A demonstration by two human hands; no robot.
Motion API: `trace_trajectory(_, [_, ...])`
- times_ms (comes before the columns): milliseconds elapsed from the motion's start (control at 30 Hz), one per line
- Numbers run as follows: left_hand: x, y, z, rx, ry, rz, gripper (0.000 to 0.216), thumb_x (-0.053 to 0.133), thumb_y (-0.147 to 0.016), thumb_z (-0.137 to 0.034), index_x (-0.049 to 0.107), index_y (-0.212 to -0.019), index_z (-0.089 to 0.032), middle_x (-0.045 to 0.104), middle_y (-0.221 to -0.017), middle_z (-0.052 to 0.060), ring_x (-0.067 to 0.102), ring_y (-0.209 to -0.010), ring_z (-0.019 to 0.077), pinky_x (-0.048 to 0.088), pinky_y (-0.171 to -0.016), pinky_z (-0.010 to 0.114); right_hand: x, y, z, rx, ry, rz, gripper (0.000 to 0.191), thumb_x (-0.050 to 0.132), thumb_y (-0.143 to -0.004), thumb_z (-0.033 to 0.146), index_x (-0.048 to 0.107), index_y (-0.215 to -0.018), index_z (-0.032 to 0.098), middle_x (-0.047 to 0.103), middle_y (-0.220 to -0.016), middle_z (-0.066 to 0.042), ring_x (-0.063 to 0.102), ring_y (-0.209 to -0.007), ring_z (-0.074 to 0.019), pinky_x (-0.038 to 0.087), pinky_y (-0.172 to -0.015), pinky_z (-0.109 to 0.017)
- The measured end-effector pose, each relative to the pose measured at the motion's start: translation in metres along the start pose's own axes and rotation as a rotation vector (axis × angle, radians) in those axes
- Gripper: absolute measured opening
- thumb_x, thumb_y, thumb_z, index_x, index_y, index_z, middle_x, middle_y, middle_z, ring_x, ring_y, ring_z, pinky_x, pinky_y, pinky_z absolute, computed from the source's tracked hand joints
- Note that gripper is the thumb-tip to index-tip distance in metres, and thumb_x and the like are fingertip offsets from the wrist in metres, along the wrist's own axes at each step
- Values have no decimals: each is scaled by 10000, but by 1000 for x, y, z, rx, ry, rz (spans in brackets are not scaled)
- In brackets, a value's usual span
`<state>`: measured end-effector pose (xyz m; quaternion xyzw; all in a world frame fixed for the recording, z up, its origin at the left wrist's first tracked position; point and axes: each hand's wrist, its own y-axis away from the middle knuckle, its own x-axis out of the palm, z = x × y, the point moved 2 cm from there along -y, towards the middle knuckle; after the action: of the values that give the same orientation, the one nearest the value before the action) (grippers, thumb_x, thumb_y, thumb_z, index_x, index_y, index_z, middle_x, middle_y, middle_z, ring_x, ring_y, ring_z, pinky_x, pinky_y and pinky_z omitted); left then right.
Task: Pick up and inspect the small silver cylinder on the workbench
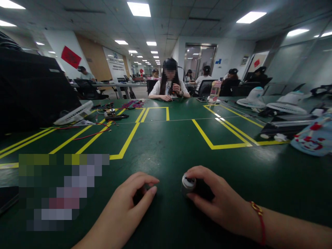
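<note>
On the green table, my right hand (215, 197) grips a small cylindrical motor (188, 186) between thumb and fingers. Its silver-grey body stands upright, with a pale round top that has dark spots. A red cord bracelet with a gold piece circles the right wrist. To the left, my left hand (135, 197) is curled low over the table, its thumb and index fingertip close together. Something small and greyish shows between those fingers, too dim to identify. A gap of bare tabletop separates the two hands.
Yellow tape lines (202, 135) mark the table. Wires and small parts (110, 114) lie at the far left beside a white fan (75, 114). White fans (251, 98), a bottle (214, 92) and a light-blue patterned item (313, 136) are right. A person (169, 83) sits opposite.
</note>
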<state>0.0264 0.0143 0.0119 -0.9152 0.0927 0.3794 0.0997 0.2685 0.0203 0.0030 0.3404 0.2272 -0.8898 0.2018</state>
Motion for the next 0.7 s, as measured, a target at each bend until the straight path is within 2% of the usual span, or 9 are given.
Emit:
trace_trajectory(133, [10,-11,-29,132,50,19,225,555,-904,-256,678,-1089,-291,663,-979,12,615,-850,202,502,-766,308,4,-2,2,-8,-37,10,335,557,-832,221,491,-1159,234,586,-1098,-30,568,-959,-106,487,-858,-267])
trace_trajectory(233, [15,-19,-42,187,98,54,207,566,-907,-237,693,-1060,-298,652,-978,6,610,-884,195,496,-782,302,5,-3,2,69,-98,-9,441,597,-812,243,437,-1224,237,604,-1106,-23,588,-963,-103,491,-863,-268])
trace_trajectory(333, [17,-25,-46,212,103,55,181,578,-900,-216,707,-1006,-287,636,-963,8,607,-897,193,490,-785,300,6,-5,1,127,-192,6,519,635,-791,265,413,-1259,234,616,-1124,-17,600,-989,-99,489,-882,-259])
trace_trajectory(500, [16,-31,-51,250,92,42,151,586,-886,-203,724,-870,-263,627,-919,7,605,-873,187,484,-771,287,4,-8,2,135,-225,61,487,660,-771,289,518,-1232,227,612,-1144,-28,597,-996,-121,485,-885,-278])
trace_trajectory(700, [13,-28,-45,169,128,24,160,581,-889,-255,719,-808,-247,617,-866,7,600,-835,192,478,-743,302,-1,-6,4,132,-195,69,406,628,-784,245,560,-1184,243,622,-1095,-13,588,-954,-118,481,-846,-264])
